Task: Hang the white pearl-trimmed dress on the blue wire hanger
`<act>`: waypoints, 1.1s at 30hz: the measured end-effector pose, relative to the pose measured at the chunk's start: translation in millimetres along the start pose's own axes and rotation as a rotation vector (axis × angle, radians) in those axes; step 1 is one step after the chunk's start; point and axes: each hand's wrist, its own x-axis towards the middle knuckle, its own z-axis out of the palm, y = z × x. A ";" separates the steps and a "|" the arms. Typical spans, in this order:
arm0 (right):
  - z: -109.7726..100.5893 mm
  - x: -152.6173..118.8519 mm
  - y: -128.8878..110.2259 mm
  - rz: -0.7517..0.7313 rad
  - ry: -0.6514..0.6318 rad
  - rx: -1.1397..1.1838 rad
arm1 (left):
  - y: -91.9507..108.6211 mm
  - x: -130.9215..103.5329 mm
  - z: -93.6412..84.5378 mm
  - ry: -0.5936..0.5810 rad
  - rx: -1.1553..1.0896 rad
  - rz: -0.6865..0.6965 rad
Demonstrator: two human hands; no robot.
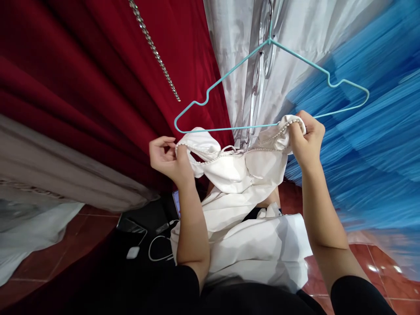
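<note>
Both my hands pinch a white garment below a teal hanger, frame centre.
My left hand and right hand are closed on its beaded top edge; it looks soft, light, likely delicate.

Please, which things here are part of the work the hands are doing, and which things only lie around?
In the work:
- white satin garment with pearl trim
- turquoise wire hanger
- left hand
- right hand

Only lying around:
- dark red velvet cloth
- blue pleated fabric
- small white charger with cable
- red tiled floor
</note>
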 end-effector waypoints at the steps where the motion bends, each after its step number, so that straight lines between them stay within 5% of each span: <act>1: 0.7 0.0 0.4 0.000 0.002 0.003 | -5.3 6.7 -1.5 -0.001 0.018 -0.023; 6: 3.5 0.9 1.2 0.012 0.010 0.021 | -6.1 50.4 4.9 -0.042 -0.117 0.064; 11: 2.5 0.9 -1.3 0.005 0.029 0.022 | 28.0 86.6 19.7 -0.143 -0.082 0.243; 20: -4.7 1.1 -9.9 0.026 0.081 0.059 | 102.6 70.4 47.5 -0.351 -0.055 0.376; 25: -12.7 3.7 -14.0 0.030 0.095 0.045 | 107.4 52.0 22.7 -0.484 -0.076 0.361; 33: -10.5 2.1 -17.9 0.047 0.085 0.082 | 83.2 49.7 -13.9 -0.618 -0.009 0.423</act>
